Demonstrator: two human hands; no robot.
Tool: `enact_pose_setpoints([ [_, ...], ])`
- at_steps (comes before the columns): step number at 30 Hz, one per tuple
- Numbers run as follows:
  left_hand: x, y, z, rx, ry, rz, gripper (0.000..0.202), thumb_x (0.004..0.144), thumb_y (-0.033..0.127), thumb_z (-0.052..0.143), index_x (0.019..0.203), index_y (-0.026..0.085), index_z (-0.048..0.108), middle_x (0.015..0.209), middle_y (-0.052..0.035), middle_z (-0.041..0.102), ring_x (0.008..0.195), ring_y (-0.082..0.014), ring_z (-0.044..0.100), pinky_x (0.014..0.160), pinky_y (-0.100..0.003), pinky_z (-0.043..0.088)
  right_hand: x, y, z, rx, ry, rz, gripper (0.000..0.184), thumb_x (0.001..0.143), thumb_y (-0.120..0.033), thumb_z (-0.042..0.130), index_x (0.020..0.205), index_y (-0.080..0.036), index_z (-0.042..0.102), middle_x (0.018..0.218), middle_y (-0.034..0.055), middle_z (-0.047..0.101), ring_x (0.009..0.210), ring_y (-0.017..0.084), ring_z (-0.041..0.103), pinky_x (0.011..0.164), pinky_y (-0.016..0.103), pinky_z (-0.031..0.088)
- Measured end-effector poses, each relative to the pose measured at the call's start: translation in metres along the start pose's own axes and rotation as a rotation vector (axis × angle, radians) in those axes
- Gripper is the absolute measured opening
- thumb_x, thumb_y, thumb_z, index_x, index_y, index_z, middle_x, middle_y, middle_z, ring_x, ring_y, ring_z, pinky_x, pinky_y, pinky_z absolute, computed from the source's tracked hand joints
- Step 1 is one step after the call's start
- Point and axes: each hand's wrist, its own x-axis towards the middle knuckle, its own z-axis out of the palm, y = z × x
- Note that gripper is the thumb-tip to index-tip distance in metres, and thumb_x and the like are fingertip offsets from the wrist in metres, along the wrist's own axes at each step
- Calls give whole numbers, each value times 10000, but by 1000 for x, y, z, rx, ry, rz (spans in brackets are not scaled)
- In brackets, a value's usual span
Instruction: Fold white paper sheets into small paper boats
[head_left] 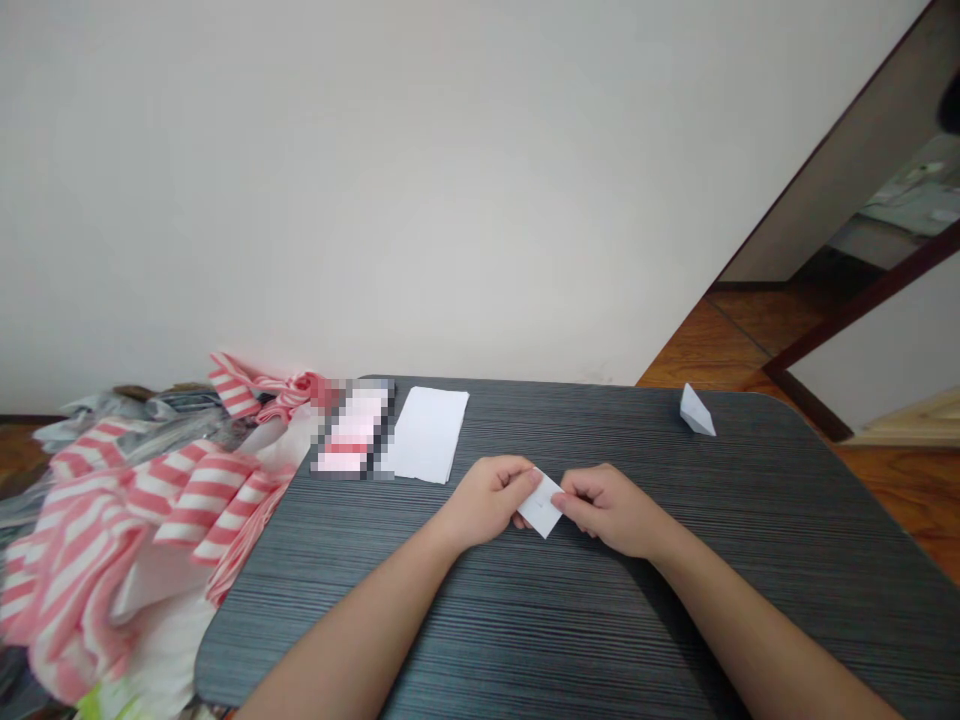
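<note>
Just below frame centre, over the dark table: pinching a small folded paper from both sides, left hand clenching on its left edge, right hand clenching on its right edge, neither nearer than the other. Sitting tilted like a diamond, free corner pointing down-frame. Lying well apart, toward the upper right of the table: a folded paper wedge.

A patch on the counter is blurred into little squares, so you cannot tell what lies there. The left hand and the right hand hide the sides of the small white paper. Both arms run off the bottom edge. The pink striped heap is cut off at the left.
</note>
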Motion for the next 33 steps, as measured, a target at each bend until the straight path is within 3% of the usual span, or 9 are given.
enact_pose_setpoints([
  [8, -1, 0, 0, 80, 43, 4, 289, 856, 334, 468, 694, 130, 593, 546, -5, 551, 496, -103, 509, 461, -195, 368, 0, -1, 0, -8, -55, -8, 331, 885, -304, 480, 582, -172, 457, 492, -36, 504, 443, 77, 425, 441, 190, 300],
  [15, -1, 2, 0, 85, 21, -7, 343, 873, 395, 436, 715, 134, 593, 550, -11, 561, 491, -108, 519, 450, -199, 369, -1, -2, -1, -5, -56, -17, 333, 885, -304, 474, 579, -173, 458, 491, -33, 510, 440, 80, 438, 446, 194, 313],
  [23, 1, -1, 1, -96, -8, -46, 361, 873, 459, 438, 852, 123, 570, 593, -37, 616, 488, -121, 562, 473, -224, 443, -2, -2, -1, 108, 44, 71, 334, 903, -329, 442, 603, -183, 459, 453, -37, 493, 405, 88, 445, 436, 202, 343],
  [33, 2, -6, 0, -139, -29, -56, 386, 879, 464, 434, 803, 110, 568, 559, -45, 620, 465, -109, 557, 469, -216, 442, -1, -1, -1, 111, 109, 86, 344, 904, -339, 445, 596, -186, 459, 450, -39, 493, 395, 90, 453, 437, 208, 349],
])
